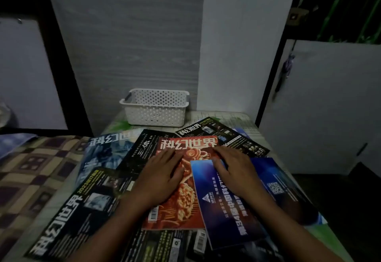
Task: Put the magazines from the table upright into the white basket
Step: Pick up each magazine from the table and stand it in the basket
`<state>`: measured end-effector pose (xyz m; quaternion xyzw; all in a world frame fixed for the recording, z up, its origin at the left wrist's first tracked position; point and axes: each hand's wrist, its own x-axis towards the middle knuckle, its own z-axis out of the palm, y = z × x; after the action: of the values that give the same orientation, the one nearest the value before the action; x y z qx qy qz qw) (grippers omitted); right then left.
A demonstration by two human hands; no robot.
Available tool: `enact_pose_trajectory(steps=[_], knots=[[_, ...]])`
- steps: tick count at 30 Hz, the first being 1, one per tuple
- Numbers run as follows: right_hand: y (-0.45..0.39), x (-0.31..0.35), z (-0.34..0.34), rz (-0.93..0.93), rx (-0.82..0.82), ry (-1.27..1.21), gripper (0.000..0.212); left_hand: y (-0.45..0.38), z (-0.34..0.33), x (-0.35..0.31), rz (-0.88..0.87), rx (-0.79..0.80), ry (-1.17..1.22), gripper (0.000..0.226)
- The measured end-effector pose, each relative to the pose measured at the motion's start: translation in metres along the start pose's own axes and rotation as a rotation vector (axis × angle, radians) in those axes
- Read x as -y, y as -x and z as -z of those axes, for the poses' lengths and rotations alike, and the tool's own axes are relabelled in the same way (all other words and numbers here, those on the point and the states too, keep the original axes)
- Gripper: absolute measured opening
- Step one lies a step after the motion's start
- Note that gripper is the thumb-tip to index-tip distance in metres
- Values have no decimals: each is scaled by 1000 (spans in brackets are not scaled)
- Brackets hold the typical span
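Note:
Several magazines lie flat and overlapping on the table. A red magazine (pixel 186 204) sits on top in the middle, and my left hand (pixel 162 176) rests flat on it with fingers spread. A blue magazine (pixel 231 210) overlaps the red one's right side, and my right hand (pixel 233 169) lies flat across both. Dark-covered magazines lie at the near left (pixel 82 206), back middle (pixel 142 150) and back right (pixel 224 136); a pale blue one (pixel 105 154) is at the back left. The white perforated basket (pixel 155 115) stands empty at the table's far edge.
A patterned bedcover (pixel 31 171) borders the table on the left. A grey wall rises behind the basket, and a white cabinet door (pixel 321 107) stands to the right. Bare tablecloth (pixel 243 121) shows right of the basket.

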<state>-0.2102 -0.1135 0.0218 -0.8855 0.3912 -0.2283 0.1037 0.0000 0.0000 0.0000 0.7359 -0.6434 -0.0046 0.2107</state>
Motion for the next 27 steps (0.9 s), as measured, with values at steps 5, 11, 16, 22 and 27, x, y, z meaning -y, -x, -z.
enact_pose_trajectory(steps=[5,11,16,22,27], knots=[[2,2,5,-109,-204,149,28,2,16,-13,73,63,-32,56],[-2,-9,3,-81,-134,99,22,-17,35,-63,189,45,271,54],[2,-29,16,-32,21,-100,21,-32,29,-67,292,273,489,24],[38,-33,73,54,441,-239,74,-39,36,-56,564,284,1023,16],[67,-22,81,267,424,60,87,-43,61,-38,832,124,1372,19]])
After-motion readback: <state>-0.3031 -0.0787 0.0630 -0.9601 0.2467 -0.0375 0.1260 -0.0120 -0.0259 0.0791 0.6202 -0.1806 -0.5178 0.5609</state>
